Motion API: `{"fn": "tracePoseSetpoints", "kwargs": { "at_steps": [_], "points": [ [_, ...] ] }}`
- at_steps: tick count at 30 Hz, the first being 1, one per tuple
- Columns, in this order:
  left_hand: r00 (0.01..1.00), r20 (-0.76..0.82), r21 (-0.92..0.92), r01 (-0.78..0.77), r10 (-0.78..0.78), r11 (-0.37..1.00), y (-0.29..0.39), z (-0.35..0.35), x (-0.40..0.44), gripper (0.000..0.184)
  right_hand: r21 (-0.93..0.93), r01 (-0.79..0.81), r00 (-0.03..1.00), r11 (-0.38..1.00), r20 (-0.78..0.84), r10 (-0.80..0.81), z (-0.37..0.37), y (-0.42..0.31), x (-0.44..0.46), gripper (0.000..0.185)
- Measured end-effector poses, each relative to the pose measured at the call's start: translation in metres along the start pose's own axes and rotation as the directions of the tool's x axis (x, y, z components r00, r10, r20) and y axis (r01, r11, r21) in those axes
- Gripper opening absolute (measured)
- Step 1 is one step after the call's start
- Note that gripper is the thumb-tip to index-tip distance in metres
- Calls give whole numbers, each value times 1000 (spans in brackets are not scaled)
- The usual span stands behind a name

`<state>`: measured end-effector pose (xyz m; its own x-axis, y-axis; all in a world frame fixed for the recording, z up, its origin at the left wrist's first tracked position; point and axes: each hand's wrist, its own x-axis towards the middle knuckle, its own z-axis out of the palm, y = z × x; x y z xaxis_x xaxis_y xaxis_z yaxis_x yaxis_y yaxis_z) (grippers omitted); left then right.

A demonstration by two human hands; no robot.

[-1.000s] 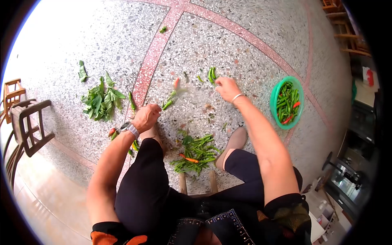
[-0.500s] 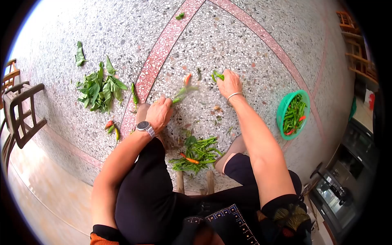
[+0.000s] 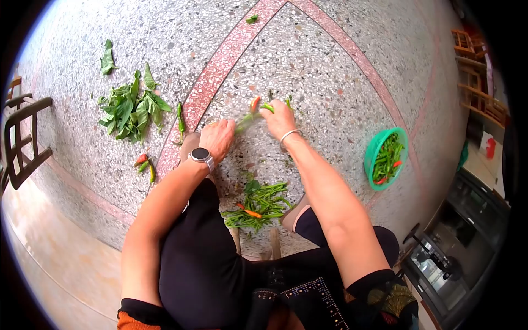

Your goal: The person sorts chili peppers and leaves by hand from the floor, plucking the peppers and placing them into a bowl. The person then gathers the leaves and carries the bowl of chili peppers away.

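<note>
My left hand (image 3: 218, 137), with a watch at the wrist, is low over the speckled floor, its fingers pressed together beside blurred green peppers (image 3: 245, 123). What it grips, if anything, is hidden. My right hand (image 3: 279, 117) is closed on green peppers (image 3: 268, 108) whose ends stick out past the fingers. An orange-red pepper (image 3: 254, 103) lies between the hands. Nearer my body, a pile of green stems (image 3: 265, 201) with an orange pepper (image 3: 252, 213) on it lies between my feet. At the right stands a green basket (image 3: 370, 157) holding green and red peppers (image 3: 389, 157).
Green leaves (image 3: 132, 110) are heaped at the left. A long green pepper (image 3: 180, 121) and a few peppers (image 3: 144, 165) lie near my left foot. A dark stool (image 3: 34, 137) stands at the far left, wooden stools (image 3: 478, 88) at the upper right.
My right hand has moved left, toward my left hand, with green peppers in it. The view has shifted slightly.
</note>
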<state>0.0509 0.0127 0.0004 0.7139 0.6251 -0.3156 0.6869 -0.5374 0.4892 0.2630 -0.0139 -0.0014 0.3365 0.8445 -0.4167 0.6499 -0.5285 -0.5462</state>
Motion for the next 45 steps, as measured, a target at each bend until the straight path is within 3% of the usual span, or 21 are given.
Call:
{"fn": "tracePoseSetpoints", "kwargs": {
  "at_steps": [5, 8, 10, 11, 13, 15, 17, 19, 20, 21, 22, 24, 27, 29, 32, 36, 40, 43, 44, 45],
  "points": [
    [1000, -10, -5, 25, -25, 1000, -13, 4, -8, 13, -157, -156, 988, 975, -13, 156, 21, -30, 8, 31],
    [999, -50, -52, 13, -15, 999, -19, -1, -19, 12, -15, -188, 977, 982, 97, 189, 23, -28, 18, 31],
    [992, -122, -95, -21, 9, 995, -20, 4, -21, 11, 249, -283, 947, 926, 229, 227, 16, -26, 16, 25],
    [986, -162, -119, -41, 21, 992, -19, 7, -20, 11, 366, -334, 927, 869, 294, 233, 10, -23, 13, 22],
    [983, -142, -312, 67, -116, 948, -10, 7, -13, 11, 597, -461, 867, 657, 460, 191, -7, -24, 3, 13],
    [979, -130, -415, 91, -158, 905, -9, 7, -9, 13, 664, -488, 846, 566, 519, 120, -27, -33, -11, 14],
    [976, -27, -687, 138, -214, 714, -4, 6, -6, 17, 718, -512, 821, 472, 571, 22, -36, -32, -23, 20],
    [958, 135, -891, 228, -252, 393, 3, 0, -4, 23, 718, -523, 806, 459, 591, -8, -37, -31, -33, 22],
    [959, 123, -912, 211, -255, 351, 4, -4, -4, 23, 719, -529, 799, 451, 601, -20, -38, -30, -36, 24],
    [959, 112, -931, 192, -259, 309, 6, -8, -4, 23, 678, -537, 776, 502, 630, -21, -38, -25, -38, 24],
    [959, 100, -948, 172, -263, 266, 7, -10, -4, 22, 597, -422, 800, 683, 599, -30, -35, -20, -41, 23],
    [938, 34, -840, 214, -346, 499, -3, -5, -8, 21, 337, -138, 837, 931, 542, -72, -26, -7, -49, 22],
    [934, -180, -596, 145, -308, 790, -14, 0, -16, 12, 158, -66, 806, 985, 591, -41, -14, 12, -52, 21],
    [945, -208, -533, 107, -252, 840, -18, 10, -20, 11, 85, -9, 847, 996, 530, -37, -21, 3, -54, 17],
    [950, -198, -510, 110, -240, 853, -17, 18, -22, 9, 64, 349, 923, 935, 150, -354, 4, 2, -46, 14],
    [954, -204, -503, 88, -218, 860, -18, 14, -25, 9, -124, 411, 900, 903, 215, -380, 31, -27, -44, 17],
    [956, -226, -515, 45, -186, 856, -17, 14, -34, 7, -232, 339, 929, 912, 235, -286, 49, -26, -38, 14],
    [956, -241, -515, 22, -169, 857, -20, 14, -36, 10, 92, 290, 933, 953, 195, -303, 47, -16, -38, 18],
    [947, -216, -558, 82, -240, 826, -21, 14, -37, 11, 216, 253, 935, 943, 197, -296, 45, -11, -38, 19],
    [935, -185, -599, 137, -304, 789, -20, 8, -38, 12, 375, -296, 874, 879, 478, 90, 20, -34, -42, 18]
  ]
}}
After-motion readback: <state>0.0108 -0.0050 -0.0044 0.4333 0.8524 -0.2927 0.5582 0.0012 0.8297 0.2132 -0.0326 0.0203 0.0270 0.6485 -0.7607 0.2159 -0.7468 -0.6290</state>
